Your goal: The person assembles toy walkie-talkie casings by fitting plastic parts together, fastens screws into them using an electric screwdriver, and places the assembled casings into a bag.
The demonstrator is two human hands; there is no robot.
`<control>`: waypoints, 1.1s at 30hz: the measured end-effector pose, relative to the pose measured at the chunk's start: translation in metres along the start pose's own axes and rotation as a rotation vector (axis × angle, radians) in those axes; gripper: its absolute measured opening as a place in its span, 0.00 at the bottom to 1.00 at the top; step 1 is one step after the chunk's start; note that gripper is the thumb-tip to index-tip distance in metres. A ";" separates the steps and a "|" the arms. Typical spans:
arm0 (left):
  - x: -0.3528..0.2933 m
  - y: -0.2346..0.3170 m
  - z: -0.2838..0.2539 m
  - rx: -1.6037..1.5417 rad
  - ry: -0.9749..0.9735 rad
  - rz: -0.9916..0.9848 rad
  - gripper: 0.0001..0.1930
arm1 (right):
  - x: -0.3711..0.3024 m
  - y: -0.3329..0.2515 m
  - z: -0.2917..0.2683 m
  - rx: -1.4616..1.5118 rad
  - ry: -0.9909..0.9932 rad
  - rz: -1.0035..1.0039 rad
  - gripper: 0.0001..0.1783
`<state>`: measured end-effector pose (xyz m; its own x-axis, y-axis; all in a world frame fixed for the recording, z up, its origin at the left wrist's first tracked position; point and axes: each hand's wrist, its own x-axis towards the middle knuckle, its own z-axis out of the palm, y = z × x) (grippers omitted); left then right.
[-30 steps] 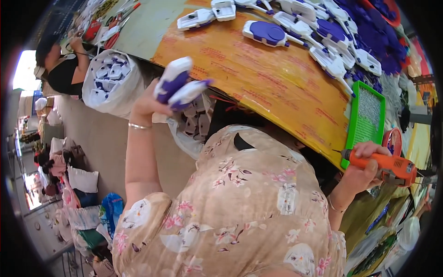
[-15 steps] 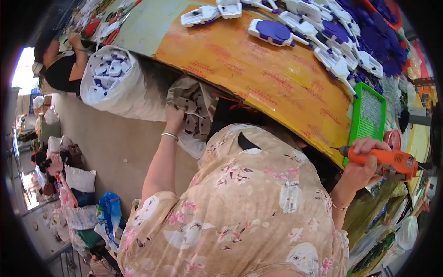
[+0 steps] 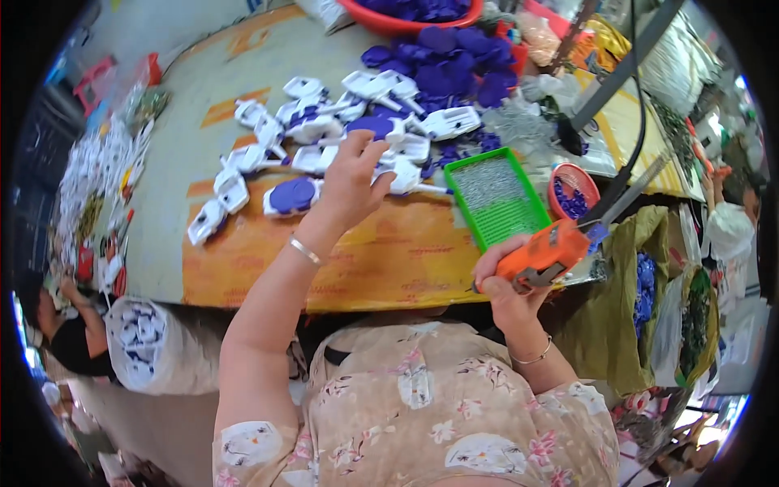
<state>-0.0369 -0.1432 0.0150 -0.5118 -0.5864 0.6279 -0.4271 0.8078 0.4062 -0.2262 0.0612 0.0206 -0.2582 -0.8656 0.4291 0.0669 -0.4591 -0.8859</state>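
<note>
My left hand (image 3: 349, 187) reaches over the table with its fingers apart. Beneath and around it lies a pile of white plastic housings (image 3: 452, 123) with thin handles, some fitted with purple round covers (image 3: 292, 196). Whether my fingertips touch a housing I cannot tell. At the table's front edge, my right hand (image 3: 513, 304) grips an orange power screwdriver (image 3: 545, 256), its tip toward the left. Just beyond it, a green tray (image 3: 531, 191) holds many small silvery pieces that look like screws.
A small red basket (image 3: 573, 191) of purple bits stands right of the tray. Loose purple discs (image 3: 450, 61) lie behind the housings, near a large red basin (image 3: 410, 23). At left, a white sack (image 3: 187, 345) of housings stands near another person (image 3: 73, 325). A dark cable (image 3: 637, 105) hangs at right.
My left hand has left the bag of parts beside me and now stretches over the housings on the table. The view has turned rightward. My right hand still holds the screwdriver.
</note>
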 end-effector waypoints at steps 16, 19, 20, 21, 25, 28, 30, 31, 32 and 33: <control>0.099 -0.033 0.117 0.319 -0.493 -0.125 0.28 | -0.012 -0.005 -0.006 -0.007 0.049 0.000 0.24; 0.084 -0.037 0.105 0.333 -0.494 -0.080 0.23 | -0.011 -0.003 -0.010 -0.039 0.049 -0.020 0.25; 0.080 -0.035 0.099 0.336 -0.518 -0.075 0.22 | -0.009 -0.004 -0.009 -0.044 0.055 -0.001 0.25; 0.074 -0.033 0.094 0.368 -0.521 -0.045 0.23 | -0.008 -0.009 -0.002 0.031 0.109 0.029 0.24; 0.060 -0.035 0.087 0.387 -0.427 -0.010 0.28 | -0.007 -0.004 0.002 0.021 0.080 0.021 0.23; 0.067 -0.029 0.082 0.388 -0.351 -0.008 0.30 | -0.008 -0.005 0.009 0.107 0.076 0.127 0.21; 0.077 -0.032 0.095 0.313 -0.339 0.006 0.32 | -0.013 0.000 0.004 0.055 0.023 0.115 0.23; 0.081 -0.030 0.102 0.308 -0.347 0.007 0.32 | -0.015 0.002 0.002 0.008 -0.027 0.114 0.25; 0.084 -0.028 0.108 0.249 -0.368 -0.016 0.32 | -0.014 0.000 0.000 0.005 -0.021 0.111 0.25; 0.086 -0.026 0.113 0.190 -0.389 -0.038 0.32 | -0.013 -0.004 0.000 -0.023 -0.020 0.077 0.25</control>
<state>-0.1539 -0.2215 -0.0170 -0.7202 -0.6242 0.3027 -0.5625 0.7808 0.2718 -0.2227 0.0742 0.0191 -0.2339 -0.9021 0.3625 0.0632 -0.3862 -0.9202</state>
